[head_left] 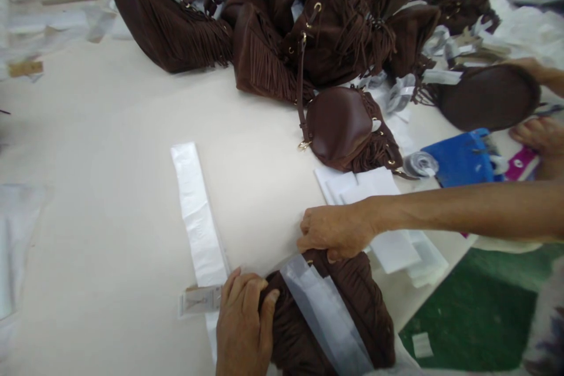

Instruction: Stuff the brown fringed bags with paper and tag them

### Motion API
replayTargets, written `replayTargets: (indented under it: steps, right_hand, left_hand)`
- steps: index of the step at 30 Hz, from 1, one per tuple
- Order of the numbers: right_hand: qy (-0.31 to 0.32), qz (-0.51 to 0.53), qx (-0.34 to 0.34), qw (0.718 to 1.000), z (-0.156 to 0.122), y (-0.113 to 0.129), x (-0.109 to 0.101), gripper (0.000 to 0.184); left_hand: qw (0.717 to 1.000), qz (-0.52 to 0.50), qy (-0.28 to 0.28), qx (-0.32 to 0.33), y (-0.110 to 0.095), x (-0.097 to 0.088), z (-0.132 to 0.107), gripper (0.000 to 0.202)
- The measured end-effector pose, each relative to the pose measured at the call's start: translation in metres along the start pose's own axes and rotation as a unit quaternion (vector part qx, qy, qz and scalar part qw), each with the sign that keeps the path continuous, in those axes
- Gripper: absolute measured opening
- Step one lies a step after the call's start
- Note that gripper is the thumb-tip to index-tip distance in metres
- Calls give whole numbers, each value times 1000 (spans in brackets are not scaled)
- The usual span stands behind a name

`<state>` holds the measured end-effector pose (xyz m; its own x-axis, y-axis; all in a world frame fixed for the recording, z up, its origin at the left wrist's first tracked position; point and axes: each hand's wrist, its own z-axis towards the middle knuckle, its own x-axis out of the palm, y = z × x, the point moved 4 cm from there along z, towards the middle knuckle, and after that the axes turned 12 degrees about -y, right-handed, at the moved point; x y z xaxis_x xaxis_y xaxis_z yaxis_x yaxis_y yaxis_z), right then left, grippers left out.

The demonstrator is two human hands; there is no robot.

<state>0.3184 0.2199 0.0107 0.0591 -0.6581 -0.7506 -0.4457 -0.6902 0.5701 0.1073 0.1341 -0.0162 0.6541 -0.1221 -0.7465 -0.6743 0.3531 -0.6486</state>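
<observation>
A dark brown fringed bag (374,305) lies at the table's near edge, with a translucent plastic strip (328,317) across it. My left hand (247,323) grips the bag's left edge, fingers bent and thumb against the fringe. At the bag's upper edge, my right hand (339,230) is closed with curled fingers, gripping there; its fingertips are partly hidden. Left of the bag runs a long white plastic strip (196,211), and a small clear packet (200,301) lies over it beside my left hand. Folded white sheets (392,252) lie under and beside my right forearm.
Brown fringed bags (176,17) are heaped at the back. A smaller brown bag (339,123) lies before them. At right, another person's hand (540,135) is near a blue tape dispenser (460,158) and a round brown piece (489,97). Green floor (476,311) shows beyond the table edge.
</observation>
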Motion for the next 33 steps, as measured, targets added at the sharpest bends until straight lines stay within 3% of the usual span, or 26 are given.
replayTargets:
  steps: [11,25,30,33]
  right_hand:
    - [-56,-79,1,995,-6,-4,23,24]
    - [-115,-90,42,988,-19,11,27,27]
    - [-183,-35,51,981,-28,8,25,36]
    - [-255,-52,73,963,-35,27,15,36]
  left_hand:
    - [999,50,15,-11,-1,1,0,3]
    - [993,111,-37,24,-10,2,-16,6]
    - [991,125,-43,4,-12,4,-17,10]
    - [991,127,-48,-11,-18,2,-20,15]
